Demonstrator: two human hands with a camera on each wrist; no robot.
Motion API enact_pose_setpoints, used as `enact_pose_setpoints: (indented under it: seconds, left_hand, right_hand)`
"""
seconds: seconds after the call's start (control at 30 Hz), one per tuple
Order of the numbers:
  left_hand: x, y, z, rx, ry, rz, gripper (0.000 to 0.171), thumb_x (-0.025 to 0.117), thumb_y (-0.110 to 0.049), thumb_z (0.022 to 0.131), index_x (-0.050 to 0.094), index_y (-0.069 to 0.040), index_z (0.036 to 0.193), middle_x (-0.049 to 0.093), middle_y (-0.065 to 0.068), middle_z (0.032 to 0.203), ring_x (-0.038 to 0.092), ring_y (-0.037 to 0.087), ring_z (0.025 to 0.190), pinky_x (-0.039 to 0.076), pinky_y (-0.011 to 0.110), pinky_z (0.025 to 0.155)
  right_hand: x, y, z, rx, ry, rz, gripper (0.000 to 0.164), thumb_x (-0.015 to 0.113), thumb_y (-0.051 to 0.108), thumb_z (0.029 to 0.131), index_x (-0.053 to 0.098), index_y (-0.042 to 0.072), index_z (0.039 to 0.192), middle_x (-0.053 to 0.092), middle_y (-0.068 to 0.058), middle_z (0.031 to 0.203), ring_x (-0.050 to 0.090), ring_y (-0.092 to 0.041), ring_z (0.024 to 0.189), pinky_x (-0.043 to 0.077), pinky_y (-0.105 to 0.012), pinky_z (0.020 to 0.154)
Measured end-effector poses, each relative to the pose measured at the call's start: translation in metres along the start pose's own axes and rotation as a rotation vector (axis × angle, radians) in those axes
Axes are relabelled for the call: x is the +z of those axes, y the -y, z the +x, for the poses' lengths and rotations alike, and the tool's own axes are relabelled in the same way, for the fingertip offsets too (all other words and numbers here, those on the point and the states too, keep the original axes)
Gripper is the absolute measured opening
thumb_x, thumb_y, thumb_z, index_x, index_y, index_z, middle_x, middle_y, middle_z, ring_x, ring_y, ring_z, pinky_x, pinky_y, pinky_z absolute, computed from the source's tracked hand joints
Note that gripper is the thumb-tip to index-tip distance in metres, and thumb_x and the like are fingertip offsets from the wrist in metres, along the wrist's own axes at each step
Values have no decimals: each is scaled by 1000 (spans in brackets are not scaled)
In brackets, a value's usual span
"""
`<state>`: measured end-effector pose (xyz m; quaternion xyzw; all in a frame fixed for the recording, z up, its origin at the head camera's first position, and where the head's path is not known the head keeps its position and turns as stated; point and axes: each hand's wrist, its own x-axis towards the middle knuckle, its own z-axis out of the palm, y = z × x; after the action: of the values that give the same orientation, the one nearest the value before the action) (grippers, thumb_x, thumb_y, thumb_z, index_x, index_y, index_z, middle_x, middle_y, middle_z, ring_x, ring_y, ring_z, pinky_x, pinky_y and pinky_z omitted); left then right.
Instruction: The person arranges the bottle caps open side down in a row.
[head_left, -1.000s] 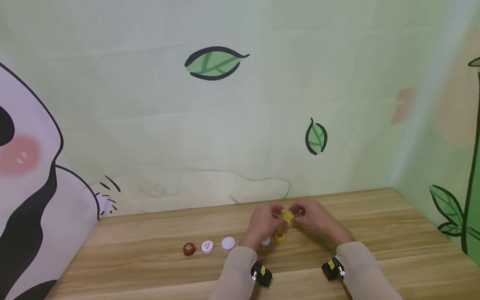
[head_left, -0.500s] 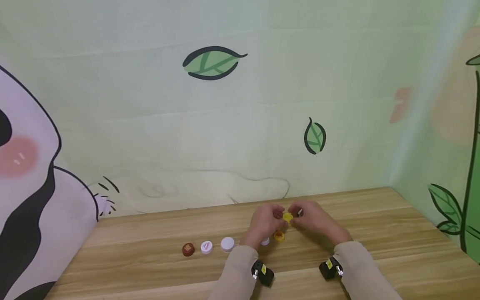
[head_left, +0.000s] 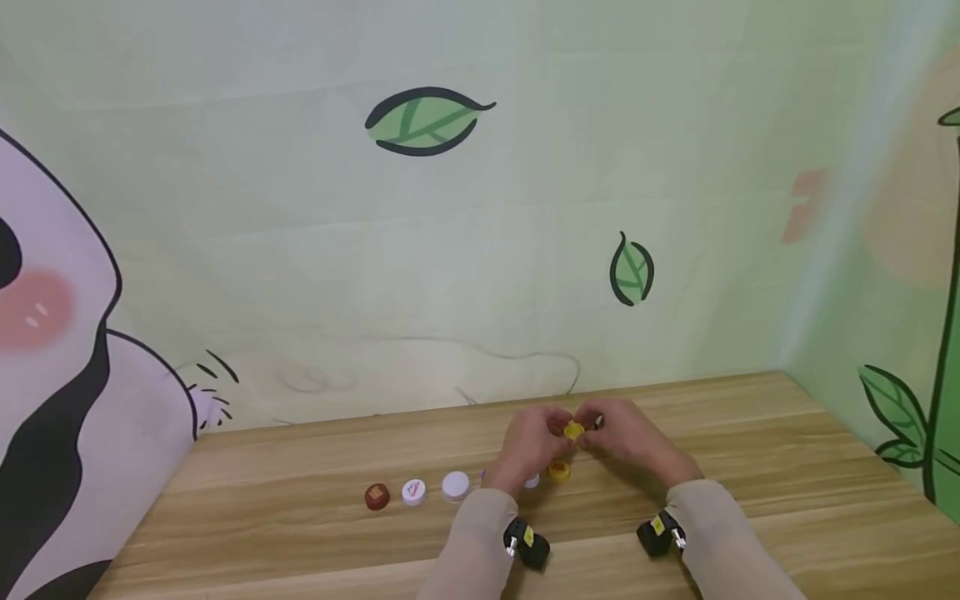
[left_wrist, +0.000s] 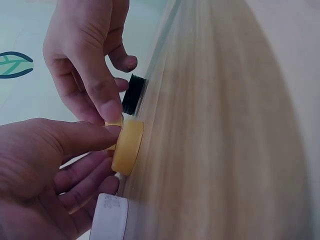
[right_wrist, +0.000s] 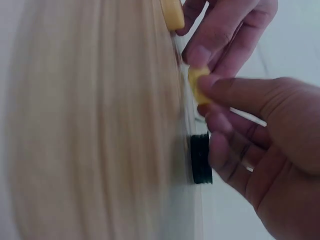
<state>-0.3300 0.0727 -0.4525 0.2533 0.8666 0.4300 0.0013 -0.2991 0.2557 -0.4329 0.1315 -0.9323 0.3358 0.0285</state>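
A small yellow bottle cap (head_left: pixel 574 431) is held just above the table between both hands. My left hand (head_left: pixel 531 440) pinches it from the left, thumb towards the camera. From the other side my right hand (head_left: pixel 628 435) grips it between thumb and fingers, which partly cover the yellow cap (right_wrist: pixel 194 80) in the right wrist view. An orange-yellow cap (left_wrist: pixel 128 147) lies on the table close by the left thumb. Near the right fingers stands a dark ridged cap (right_wrist: pixel 201 159), largely hidden in the head view. Below the left fingers is a white cap (left_wrist: pixel 109 217).
Left of the hands, a dark red cap (head_left: pixel 377 497), a white cap with a printed mark (head_left: pixel 414 492) and a plain white cap (head_left: pixel 455 485) lie in a row on the wooden table (head_left: pixel 300 533). A printed cloth wall (head_left: pixel 480 275) rises behind.
The yellow cap has tilted and risen slightly between the fingers, its outline now less round. Both hands stay in almost the same place, and the caps on the table have not moved.
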Motion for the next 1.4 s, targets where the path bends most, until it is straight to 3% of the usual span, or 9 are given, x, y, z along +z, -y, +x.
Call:
enact_pose_setpoints:
  seconds: [0.17,0.4,0.77,1.0,1.2,1.4]
  left_hand:
    - [-3,1,-3,-11,-19,-90,32,82,5,84,79,-3,114,79,6,105,73,14,92,57,25,79]
    - [-5,0,-6,11,-41,-121,24,83,5,85,79,-3,107,79,5,99,73,13,87,57,23,73]
    - [-8,-2,-7,25,-75,-69,12,84,-7,91,81,-7,102,79,-2,95,70,8,88,56,25,79]
    - [-8,-2,-7,9,-73,-98,7,81,-11,95,82,-11,102,78,-6,95,68,7,91,55,26,81]
    - [-11,-3,-9,44,-79,-94,12,82,-9,94,82,-9,106,79,-4,95,69,7,89,55,25,80]
    - [-12,-2,-10,111,-88,-40,26,84,-4,91,81,-9,116,79,1,92,72,11,84,55,24,73]
  right_hand:
    - [-5,-2,-2,4,10,72,16,77,5,96,76,7,112,73,-2,104,66,-20,95,57,-42,86]
    - [-10,-5,-2,-35,14,97,11,78,8,97,77,8,107,73,0,102,65,-18,95,56,-42,87]
    - [-18,-7,-4,-73,28,151,14,78,9,96,75,3,108,73,-2,101,66,-18,92,56,-38,81]
    - [-18,-8,-5,-84,16,165,9,74,10,99,74,6,108,74,-2,102,67,-19,94,57,-39,83]
    - [-18,-7,-5,-70,2,146,10,74,13,101,74,6,108,74,-1,103,66,-19,96,56,-40,85]
    - [-18,-3,-5,-30,16,176,13,71,12,103,73,4,112,72,-3,100,67,-26,90,57,-38,77]
